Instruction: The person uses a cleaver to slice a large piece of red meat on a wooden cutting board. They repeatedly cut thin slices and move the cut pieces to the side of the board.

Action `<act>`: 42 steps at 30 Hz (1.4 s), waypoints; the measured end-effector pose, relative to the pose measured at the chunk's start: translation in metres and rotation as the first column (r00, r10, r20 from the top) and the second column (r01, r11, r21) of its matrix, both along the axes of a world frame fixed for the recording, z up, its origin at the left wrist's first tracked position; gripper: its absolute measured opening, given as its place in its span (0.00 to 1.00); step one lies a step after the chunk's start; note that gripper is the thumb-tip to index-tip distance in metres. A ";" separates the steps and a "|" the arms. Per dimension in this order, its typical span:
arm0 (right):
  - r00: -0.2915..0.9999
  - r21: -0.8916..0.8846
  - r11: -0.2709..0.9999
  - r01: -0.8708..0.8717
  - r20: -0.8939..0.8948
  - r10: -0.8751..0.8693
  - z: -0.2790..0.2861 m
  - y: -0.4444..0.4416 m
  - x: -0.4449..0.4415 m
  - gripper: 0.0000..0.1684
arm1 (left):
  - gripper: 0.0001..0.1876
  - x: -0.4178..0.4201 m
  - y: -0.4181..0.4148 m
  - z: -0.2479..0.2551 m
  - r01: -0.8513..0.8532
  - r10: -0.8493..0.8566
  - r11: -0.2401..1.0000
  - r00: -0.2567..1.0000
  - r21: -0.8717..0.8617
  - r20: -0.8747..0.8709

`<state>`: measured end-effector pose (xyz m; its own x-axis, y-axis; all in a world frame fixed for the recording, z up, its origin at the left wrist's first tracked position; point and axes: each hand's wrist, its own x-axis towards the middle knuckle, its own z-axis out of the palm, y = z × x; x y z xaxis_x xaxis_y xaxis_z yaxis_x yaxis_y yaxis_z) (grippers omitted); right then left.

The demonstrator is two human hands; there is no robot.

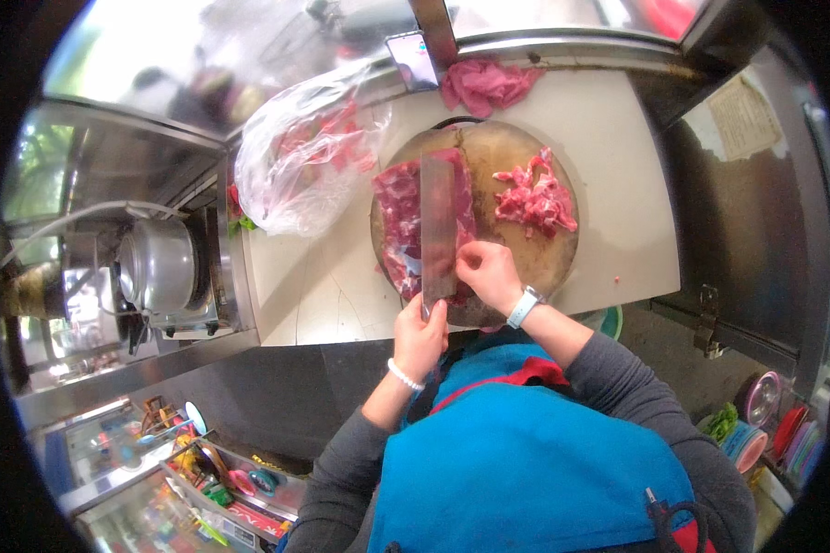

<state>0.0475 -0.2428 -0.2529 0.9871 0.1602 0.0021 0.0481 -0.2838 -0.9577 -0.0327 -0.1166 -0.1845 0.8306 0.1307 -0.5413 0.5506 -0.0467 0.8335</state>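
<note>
My left hand (420, 333) grips the handle of a broad steel cleaver (438, 225), whose blade points away from me. Under and beside the blade lies a large slab of raw red meat (399, 221) with pale membrane on it. Curled fingers of my right hand (487, 271) are at the blade's right side, by the meat's near right edge; whether they pinch anything is hidden. Both rest over a round wooden chopping block (487, 166). A small pile of meat trimmings (536, 197) sits on the block's right side.
A clear plastic bag (311, 155) with red pieces inside lies left of the block. Behind it are a phone (413, 61) leaning on the window frame and a pink cloth (487, 86). A metal pot (158, 264) stands left, beyond the white tabletop's (304, 304) edge.
</note>
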 end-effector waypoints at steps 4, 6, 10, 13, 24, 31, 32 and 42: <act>1.000 0.017 1.000 -0.005 -0.028 0.006 -0.001 -0.002 0.001 0.06 | 0.07 0.015 0.003 0.000 0.039 -0.039 0.999 0.999 0.010 -0.015; 0.999 0.015 1.000 -0.013 -0.039 0.013 0.000 -0.004 0.001 0.07 | 0.06 0.025 0.006 0.001 0.044 -0.044 0.999 0.998 -0.003 -0.041; 0.995 0.034 0.999 -0.028 -0.093 0.031 0.005 -0.006 0.000 0.07 | 0.06 0.050 0.005 0.001 0.066 -0.066 0.998 0.997 -0.014 -0.033; 0.992 0.045 0.999 -0.025 -0.123 0.030 -0.001 -0.009 -0.004 0.09 | 0.06 0.062 0.002 0.003 0.008 -0.007 0.999 1.000 -0.034 0.009; 0.994 -0.147 0.984 0.096 -0.040 -0.103 0.000 -0.008 0.034 0.14 | 0.06 0.022 0.021 0.034 -0.030 0.007 0.994 0.976 0.103 0.216; 0.984 -0.256 0.960 0.112 -0.107 -0.143 -0.004 0.010 0.038 0.10 | 0.05 -0.016 0.023 0.020 0.022 -0.027 0.998 0.996 0.062 0.083; 0.983 -0.244 0.962 0.123 -0.102 -0.151 -0.004 0.010 0.039 0.09 | 0.06 -0.019 0.023 0.018 0.000 -0.001 0.999 0.999 0.043 0.043; 0.977 -0.053 0.991 0.119 -0.173 -0.127 -0.005 0.006 0.035 0.09 | 0.06 -0.026 0.021 0.013 0.038 -0.038 0.999 0.999 0.016 -0.032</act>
